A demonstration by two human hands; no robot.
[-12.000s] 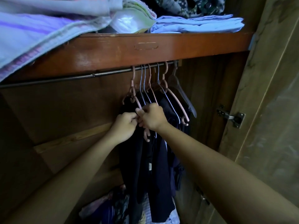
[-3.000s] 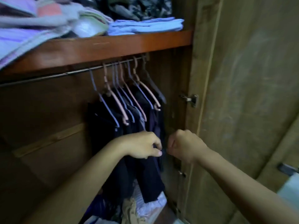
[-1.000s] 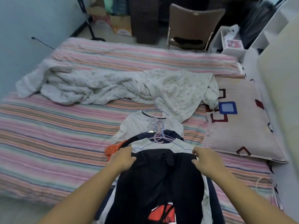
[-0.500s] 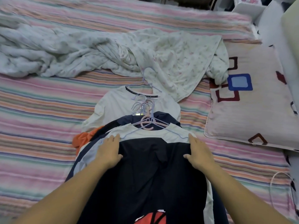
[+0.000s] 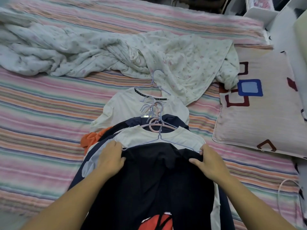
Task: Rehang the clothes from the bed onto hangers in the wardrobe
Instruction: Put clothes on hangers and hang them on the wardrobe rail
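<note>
A pile of clothes on hangers lies on the striped bed (image 5: pixel 41 113). On top is a black garment (image 5: pixel 154 183) with a red print near its lower end, hung on a thin light-blue hanger (image 5: pixel 160 138). My left hand (image 5: pixel 111 157) grips its left shoulder and my right hand (image 5: pixel 209 161) grips its right shoulder. Beneath it lie a white shirt (image 5: pixel 159 138), a pink hanger (image 5: pixel 156 125), a navy garment (image 5: pixel 172 121), an orange piece (image 5: pixel 91 138) and another white shirt (image 5: pixel 126 107) with a black collar band.
A crumpled white floral quilt (image 5: pixel 99 52) lies across the bed behind the pile. A patterned pillow (image 5: pixel 264 103) sits at the right. A white cable (image 5: pixel 285 191) loops at the bed's right edge. White furniture (image 5: pixel 282 19) stands at the far right.
Earlier I was at the wardrobe rail with dark clothes; the view has since turned to the bed. Within the last second both hands closed on the black garment's shoulders.
</note>
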